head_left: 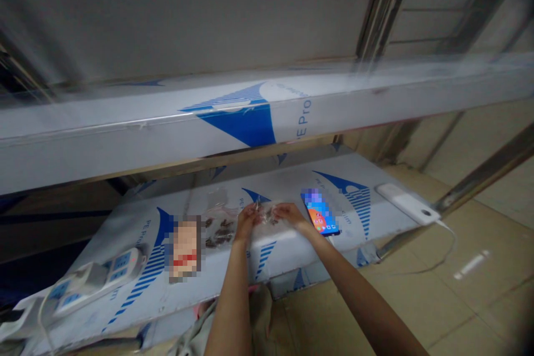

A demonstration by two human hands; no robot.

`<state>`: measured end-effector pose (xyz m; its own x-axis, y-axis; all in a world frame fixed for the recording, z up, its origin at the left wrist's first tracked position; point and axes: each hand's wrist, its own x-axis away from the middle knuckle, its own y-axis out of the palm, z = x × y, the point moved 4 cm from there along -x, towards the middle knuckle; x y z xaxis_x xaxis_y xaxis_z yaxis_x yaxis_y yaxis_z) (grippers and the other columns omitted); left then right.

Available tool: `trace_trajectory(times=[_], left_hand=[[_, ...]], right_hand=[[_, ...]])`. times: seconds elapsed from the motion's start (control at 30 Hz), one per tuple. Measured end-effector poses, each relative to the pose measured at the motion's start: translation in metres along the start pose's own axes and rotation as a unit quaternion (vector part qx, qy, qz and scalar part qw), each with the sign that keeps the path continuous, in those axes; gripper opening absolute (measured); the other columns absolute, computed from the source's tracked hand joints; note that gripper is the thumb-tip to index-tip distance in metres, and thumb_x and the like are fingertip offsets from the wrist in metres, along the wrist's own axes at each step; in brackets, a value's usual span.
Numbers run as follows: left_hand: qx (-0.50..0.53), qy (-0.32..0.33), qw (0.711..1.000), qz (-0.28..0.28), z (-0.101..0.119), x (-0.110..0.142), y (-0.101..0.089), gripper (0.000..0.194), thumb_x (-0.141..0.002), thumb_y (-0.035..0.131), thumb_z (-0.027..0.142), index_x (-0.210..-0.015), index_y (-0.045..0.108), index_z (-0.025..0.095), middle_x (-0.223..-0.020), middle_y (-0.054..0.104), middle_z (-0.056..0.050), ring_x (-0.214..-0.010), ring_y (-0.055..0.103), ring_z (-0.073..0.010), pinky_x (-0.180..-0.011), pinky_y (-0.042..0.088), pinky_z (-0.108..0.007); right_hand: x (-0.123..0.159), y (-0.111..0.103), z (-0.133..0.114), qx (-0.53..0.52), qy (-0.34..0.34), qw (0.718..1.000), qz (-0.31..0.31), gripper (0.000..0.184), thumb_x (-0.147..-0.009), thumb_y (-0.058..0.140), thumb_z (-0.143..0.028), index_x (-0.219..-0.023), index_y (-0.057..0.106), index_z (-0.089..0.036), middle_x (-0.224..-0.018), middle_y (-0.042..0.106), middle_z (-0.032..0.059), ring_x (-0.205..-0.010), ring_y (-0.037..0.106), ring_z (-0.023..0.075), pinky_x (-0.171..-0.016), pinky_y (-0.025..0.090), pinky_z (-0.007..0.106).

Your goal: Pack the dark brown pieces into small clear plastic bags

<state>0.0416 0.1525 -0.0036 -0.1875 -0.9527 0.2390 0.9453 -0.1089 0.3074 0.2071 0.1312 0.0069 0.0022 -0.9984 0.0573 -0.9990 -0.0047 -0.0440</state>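
Note:
Both hands meet over the middle of the table, at a small clear plastic bag (266, 214). My left hand (247, 221) has its fingers closed on the bag's left side. From the other side, my right hand (290, 213) pinches the bag with its fingertips. What lies inside that bag is too small to make out. Just left of my left hand, another clear bag (221, 232) with small dark brown pieces lies flat on the table. A phone (320, 211) with a lit screen lies right of my right hand.
The table (233, 275) wears white film with blue print. On its left lie a blurred-out rectangular item (186, 247) and a power strip (120, 272) with a plugged-in adapter. A white device (409, 204) with a cable sits at the right edge. A raised shelf (146, 144) spans behind.

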Motion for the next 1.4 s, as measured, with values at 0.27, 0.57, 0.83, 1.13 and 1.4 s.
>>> trace_trajectory(times=[0.27,0.57,0.83,1.13,1.4], left_hand=[[-0.052,0.126,0.991,-0.013,0.027,-0.010,0.017,0.044,-0.060,0.064,0.034,-0.097,0.058,0.011,-0.085,0.066,-0.007,-0.081,0.060,-0.0157,-0.075,0.044,-0.026],[-0.139,0.187,0.970,-0.069,0.034,-0.002,0.021,0.036,-0.071,0.055,0.036,-0.097,0.062,0.011,-0.098,0.063,-0.011,-0.097,0.056,-0.0210,-0.092,0.036,-0.035],[-0.241,0.216,0.946,-0.022,0.046,0.004,0.022,0.028,-0.068,0.057,0.028,-0.092,0.063,0.015,-0.093,0.065,-0.008,-0.084,0.058,-0.0184,-0.077,0.043,-0.030],[-0.373,0.160,0.914,0.024,0.015,0.005,0.007,0.009,-0.055,0.066,0.019,-0.059,0.064,0.026,-0.068,0.064,-0.004,-0.075,0.057,-0.0218,-0.069,0.038,-0.030],[-0.368,0.173,0.913,0.026,0.015,0.004,0.009,0.007,-0.057,0.066,0.022,-0.064,0.065,0.022,-0.072,0.064,-0.007,-0.078,0.055,-0.0223,-0.076,0.035,-0.032]], right_hand=[[-0.007,-0.010,0.011,0.104,-0.049,0.989,0.090,0.022,-0.059,0.059,-0.033,-0.065,0.067,-0.014,-0.064,0.066,0.0063,-0.059,0.059,0.0175,-0.057,0.046,0.029],[-0.004,-0.013,0.011,0.213,-0.144,0.958,0.127,0.015,-0.066,0.057,-0.029,-0.063,0.068,-0.018,-0.068,0.065,0.0058,-0.066,0.058,0.0171,-0.066,0.044,0.029],[-0.003,-0.012,0.015,0.213,-0.147,0.958,0.120,0.015,-0.066,0.058,-0.030,-0.063,0.067,-0.018,-0.069,0.065,0.0057,-0.068,0.058,0.0174,-0.067,0.044,0.030],[0.000,-0.012,0.012,0.194,-0.153,0.961,0.126,0.017,-0.066,0.058,-0.034,-0.063,0.067,-0.019,-0.070,0.065,0.0059,-0.066,0.058,0.0174,-0.067,0.045,0.030],[-0.001,-0.011,0.014,0.180,-0.163,0.962,0.121,0.018,-0.065,0.060,-0.034,-0.063,0.067,-0.018,-0.070,0.065,0.0064,-0.067,0.059,0.0178,-0.066,0.045,0.030]])
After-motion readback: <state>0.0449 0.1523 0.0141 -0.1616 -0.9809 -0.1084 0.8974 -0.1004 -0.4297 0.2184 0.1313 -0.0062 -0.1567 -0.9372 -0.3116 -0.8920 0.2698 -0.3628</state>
